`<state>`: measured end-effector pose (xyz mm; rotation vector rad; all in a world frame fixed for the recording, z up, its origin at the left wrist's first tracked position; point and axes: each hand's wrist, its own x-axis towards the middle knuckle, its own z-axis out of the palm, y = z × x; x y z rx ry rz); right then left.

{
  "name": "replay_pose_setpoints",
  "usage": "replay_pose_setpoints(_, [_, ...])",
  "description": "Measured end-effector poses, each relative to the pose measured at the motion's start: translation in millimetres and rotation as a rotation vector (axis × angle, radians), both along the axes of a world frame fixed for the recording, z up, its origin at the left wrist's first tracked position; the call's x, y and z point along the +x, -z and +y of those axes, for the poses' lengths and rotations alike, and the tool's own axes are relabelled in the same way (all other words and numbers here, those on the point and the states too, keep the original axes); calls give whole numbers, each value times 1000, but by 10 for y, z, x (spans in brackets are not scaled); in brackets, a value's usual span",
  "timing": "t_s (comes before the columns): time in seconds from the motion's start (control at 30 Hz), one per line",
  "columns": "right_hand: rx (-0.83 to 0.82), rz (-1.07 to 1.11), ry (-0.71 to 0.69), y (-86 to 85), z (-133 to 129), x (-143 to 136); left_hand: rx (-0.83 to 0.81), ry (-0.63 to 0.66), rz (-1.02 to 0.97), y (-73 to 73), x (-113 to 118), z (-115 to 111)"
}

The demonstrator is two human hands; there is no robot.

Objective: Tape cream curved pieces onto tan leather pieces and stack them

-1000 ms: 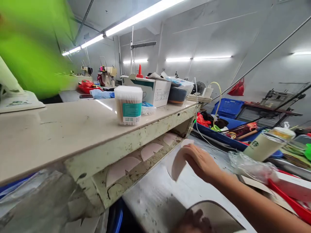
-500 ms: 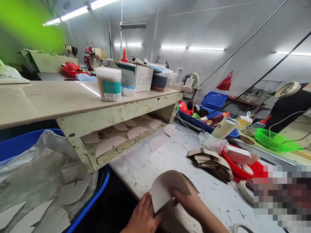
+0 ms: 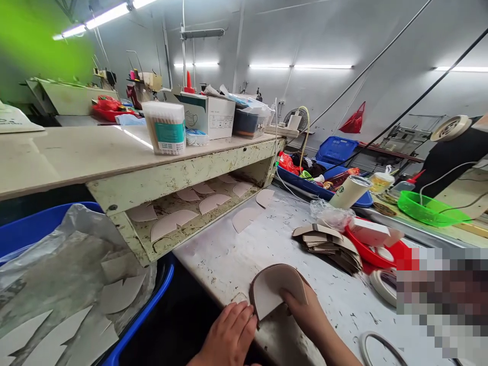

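Observation:
My right hand (image 3: 303, 309) is closed on a stack of curved pieces (image 3: 276, 285), pale on the near face with a brown edge. Its thumb lies across the pale face, and its other fingers are hidden behind. The stack stands bent and tilted at the near edge of the worktable (image 3: 213, 254). Beside the stack's lower left corner is my left hand (image 3: 233, 330), fingers stretched out side by side over the table edge, its fingertips close to or touching that corner. Further back on the table lies a pile of similar brown-edged pieces (image 3: 328, 244).
Loose pale cutouts (image 3: 173, 223) lie in the open shelf under the raised top. At left, a blue tub (image 3: 163, 300) lined with plastic holds more cutouts. To the right are a red basket (image 3: 366, 244), tape rolls (image 3: 383, 348), a tumbler (image 3: 351, 192) and a green basket (image 3: 430, 208).
The stack has shifted slightly right with my right hand, and its brown left edge now shows. My left hand's fingers have come off the pale face to beside its corner.

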<state>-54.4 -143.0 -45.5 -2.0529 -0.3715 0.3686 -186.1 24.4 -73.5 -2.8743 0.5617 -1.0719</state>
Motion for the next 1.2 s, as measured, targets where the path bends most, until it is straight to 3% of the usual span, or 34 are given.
replay_pose_setpoints(0.17, [-14,-157,0,95,-22,31,4,45,37,-171,7,24])
replay_pose_setpoints(0.43, [-86,-222,-122,16,12,20,108,9,133,-78,-20,38])
replay_pose_setpoints(0.6, [-164,-203,-268,-136,37,-5,88,67,205,-132,61,40])
replay_pose_setpoints(0.73, [-149,-25,-371,-344,-3,72,59,206,537,-278,256,36])
replay_pose_setpoints(0.87, [-209,-99,-278,-455,-35,157,-20,226,735,-435,429,27])
replay_pose_setpoints(1.03, [-359,-285,-222,-366,13,147,36,253,847,-612,526,44])
replay_pose_setpoints(1.2, [-471,-332,-226,-332,61,124,-191,201,871,-620,560,4])
